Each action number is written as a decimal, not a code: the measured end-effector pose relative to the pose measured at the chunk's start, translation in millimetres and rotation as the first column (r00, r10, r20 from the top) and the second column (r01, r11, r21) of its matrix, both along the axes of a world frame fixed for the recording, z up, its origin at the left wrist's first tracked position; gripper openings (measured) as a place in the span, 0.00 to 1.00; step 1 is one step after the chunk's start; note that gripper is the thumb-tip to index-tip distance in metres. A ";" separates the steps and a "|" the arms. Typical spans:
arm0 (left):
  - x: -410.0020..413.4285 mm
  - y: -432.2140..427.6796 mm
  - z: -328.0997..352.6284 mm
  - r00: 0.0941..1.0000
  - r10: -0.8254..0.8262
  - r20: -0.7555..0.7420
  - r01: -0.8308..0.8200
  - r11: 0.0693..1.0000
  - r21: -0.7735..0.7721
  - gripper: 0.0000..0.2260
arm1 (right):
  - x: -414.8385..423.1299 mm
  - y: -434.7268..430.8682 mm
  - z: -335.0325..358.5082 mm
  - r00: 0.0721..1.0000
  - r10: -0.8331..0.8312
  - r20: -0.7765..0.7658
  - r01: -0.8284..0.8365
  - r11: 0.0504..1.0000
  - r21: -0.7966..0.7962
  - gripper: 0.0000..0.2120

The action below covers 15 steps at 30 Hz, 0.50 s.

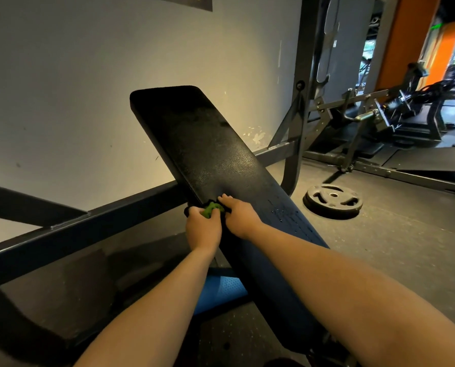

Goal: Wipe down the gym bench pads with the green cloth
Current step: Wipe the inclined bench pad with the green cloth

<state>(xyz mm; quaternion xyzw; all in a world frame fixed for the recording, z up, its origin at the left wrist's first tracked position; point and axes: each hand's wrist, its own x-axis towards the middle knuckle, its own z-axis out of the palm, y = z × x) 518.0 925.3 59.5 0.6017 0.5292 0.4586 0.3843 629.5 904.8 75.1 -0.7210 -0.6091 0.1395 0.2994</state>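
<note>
The left hand grips the bunched green cloth at the edge of the bench pad. The right hand touches the pad alongside, its hold unclear.

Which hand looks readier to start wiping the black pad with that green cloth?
Left, probably. The left hand grips the bunched green cloth at the edge of the pad; the right hand just rests its fingers on the pad beside it.
</note>
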 end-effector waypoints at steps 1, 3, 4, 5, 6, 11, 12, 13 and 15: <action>-0.7 -2.2 -3.0 0.999 -0.002 -0.039 0.003 1.000 0.007 0.08 | -1.3 -0.2 0.4 1.000 -0.001 0.011 0.001 1.000 -0.007 0.29; -2.5 -5.7 -7.1 0.996 0.002 -0.094 0.000 1.000 0.021 0.09 | -3.0 0.8 2.0 0.999 0.001 0.050 0.000 1.000 -0.025 0.30; -3.5 -6.0 -7.6 0.995 -0.001 -0.105 0.003 1.000 0.025 0.09 | -3.2 0.7 3.2 0.998 0.007 0.067 -0.005 0.999 -0.034 0.30; -4.0 -4.0 -7.6 0.995 -0.007 -0.103 0.010 1.000 0.026 0.08 | -2.9 0.2 4.6 0.997 0.015 0.079 -0.012 0.999 -0.043 0.31; -3.6 -0.4 -6.8 0.996 -0.014 -0.088 0.016 1.000 0.024 0.08 | -1.5 -0.6 6.1 0.996 0.023 0.091 -0.018 0.998 -0.052 0.31; 6.3 10.2 1.1 0.999 0.019 0.031 -0.019 1.000 0.018 0.07 | 3.7 -0.9 6.8 0.996 0.044 0.074 -0.040 0.997 -0.060 0.31; 9.1 7.7 0.7 0.999 0.038 0.040 -0.038 0.999 0.010 0.08 | 3.9 -0.9 6.6 0.997 0.047 0.068 -0.043 0.997 -0.059 0.31; 10.9 4.4 -2.1 0.998 0.053 0.039 -0.054 0.999 0.006 0.08 | 4.0 -1.4 6.1 0.997 0.048 0.065 -0.045 0.997 -0.058 0.31; 11.7 -4.8 -9.7 0.998 0.067 0.007 -0.067 0.998 0.011 0.09 | 4.4 -2.5 5.7 0.997 0.056 0.060 -0.053 0.998 -0.045 0.30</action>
